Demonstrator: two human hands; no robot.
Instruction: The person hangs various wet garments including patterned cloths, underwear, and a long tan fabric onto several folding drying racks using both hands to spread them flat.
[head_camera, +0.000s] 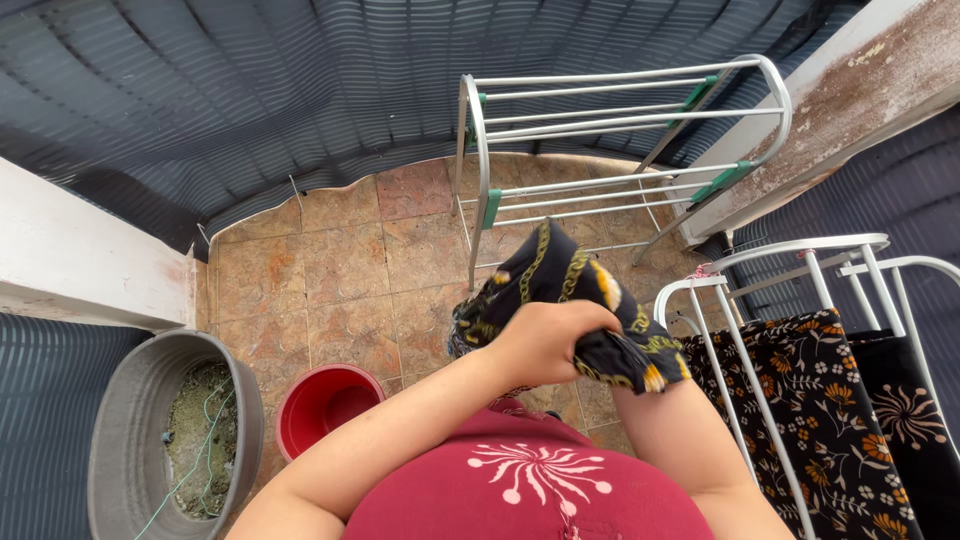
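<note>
left hand (545, 340) clenched around a bunched black cloth with yellow chain print (560, 285), held up at chest height over the tiled floor (330, 260). cloth spilling both ways out of the fist: one lobe up and away toward the empty drying rack (620, 130), another hanging right and down toward the near rack (760, 290). long axis roughly left-to-right across the body, slightly tilted. right hand hidden under the cloth, only the forearm showing below it; cannot tell whether those fingers are gripping or loose. left hand clearly the one seen holding. near rack just beside the cloth on the right, already carrying a black flowered fabric (800, 400); far rack well apart, bars bare. red bucket (325, 405) on the floor below left, a grey tub (150, 440) with soil beside it. dark slatted screening around a small balcony.
</note>
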